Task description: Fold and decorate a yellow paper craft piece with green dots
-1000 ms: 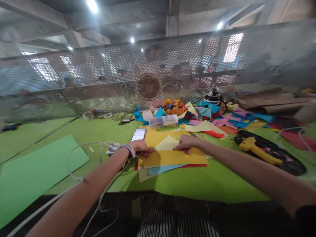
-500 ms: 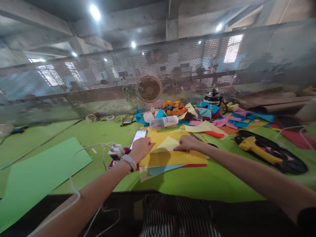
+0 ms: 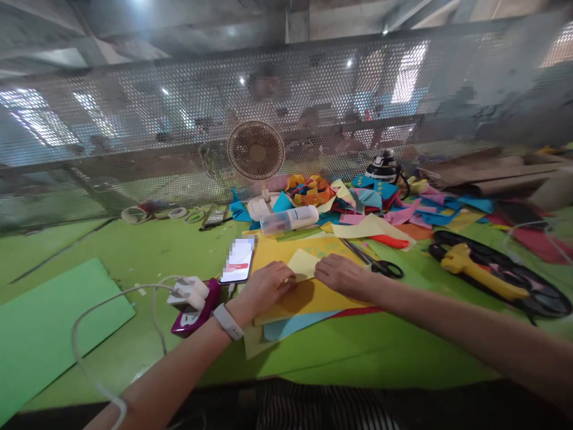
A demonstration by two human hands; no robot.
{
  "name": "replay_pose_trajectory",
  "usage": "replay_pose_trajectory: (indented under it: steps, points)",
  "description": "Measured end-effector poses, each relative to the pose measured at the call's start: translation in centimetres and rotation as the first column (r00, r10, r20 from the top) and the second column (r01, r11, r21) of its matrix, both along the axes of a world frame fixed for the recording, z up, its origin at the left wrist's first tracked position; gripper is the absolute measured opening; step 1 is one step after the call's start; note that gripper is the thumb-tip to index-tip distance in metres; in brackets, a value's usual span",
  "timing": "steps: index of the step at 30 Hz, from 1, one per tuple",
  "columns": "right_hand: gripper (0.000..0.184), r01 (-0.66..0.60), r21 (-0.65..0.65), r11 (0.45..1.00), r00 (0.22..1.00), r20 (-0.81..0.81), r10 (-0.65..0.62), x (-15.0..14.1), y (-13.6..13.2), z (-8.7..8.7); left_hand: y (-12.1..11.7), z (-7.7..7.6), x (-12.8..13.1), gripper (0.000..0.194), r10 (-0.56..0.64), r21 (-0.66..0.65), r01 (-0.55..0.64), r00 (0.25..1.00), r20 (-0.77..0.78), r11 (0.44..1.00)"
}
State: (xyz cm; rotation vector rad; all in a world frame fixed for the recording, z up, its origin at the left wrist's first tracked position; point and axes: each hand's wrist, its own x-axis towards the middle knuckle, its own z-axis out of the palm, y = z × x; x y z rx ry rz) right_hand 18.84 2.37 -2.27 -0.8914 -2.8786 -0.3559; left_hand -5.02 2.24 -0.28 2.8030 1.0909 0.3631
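Note:
A small pale yellow piece of paper (image 3: 303, 261), apparently folded, lies between my hands on a larger yellow sheet (image 3: 286, 306). My left hand (image 3: 272, 285), with a white band on its wrist, has thumb and fingers pinched together at the paper's lower left edge. On the opposite side, my right hand (image 3: 341, 275) has its fingers curled and pressed together over the paper's right edge. Its fingertips are partly hidden. Light blue (image 3: 298, 325) and red sheets stick out under the yellow one. Scissors (image 3: 385, 269) with black handles lie just beyond my right hand.
A lit phone (image 3: 239, 260) and a purple power strip (image 3: 197, 316) with white chargers sit at left, their cable crossing near my left arm. Behind are a bottle (image 3: 289, 220), a fan (image 3: 256, 150) and colourful paper scraps (image 3: 403, 209). A yellow-handled tool (image 3: 481, 275) lies right.
My view has tilted down. Both hands have come closer together, and the pale yellow paper shows a different, less pointed outline. More of the scissors shows beside my right hand.

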Motion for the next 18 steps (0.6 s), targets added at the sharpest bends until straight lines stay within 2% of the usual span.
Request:
replay_pose_trajectory:
  steps: [5, 8, 13, 16, 18]
  points:
    - [0.017, -0.01, 0.065, 0.998, 0.999, -0.043, 0.013, 0.2, -0.4, -0.1, 0.1, -0.2, 0.1, 0.015, -0.003, -0.005, 0.004, 1.0, 0.03, 1.0]
    - [0.018, 0.025, 0.041, 0.999, 0.989, -0.145, -0.018, 0.3, -0.2, -0.7, 0.0, -0.6, 0.3, 0.015, 0.059, -0.024, -0.057, 0.993, 0.099, 0.998]
    - [0.018, 0.146, -0.135, 0.98, 0.927, -0.327, -0.183, 0.3, 0.7, -1.3, 0.3, -1.3, 0.4, 0.016, 0.2, -0.09, -0.185, 0.959, 0.203, 0.979]
    - [0.014, 0.174, -0.29, 0.941, 0.855, -0.43, -0.29, 0.2, 1.0, -1.0, 0.5, -1.3, 0.4, 0.019, 0.258, -0.145, -0.23, 0.941, 0.221, 0.962]
    - [0.012, 0.181, -0.36, 0.915, 0.83, -0.443, -0.338, 0.2, 0.9, -0.8, 0.5, -1.0, 0.4, 0.019, 0.278, -0.182, -0.242, 0.938, 0.206, 0.953]
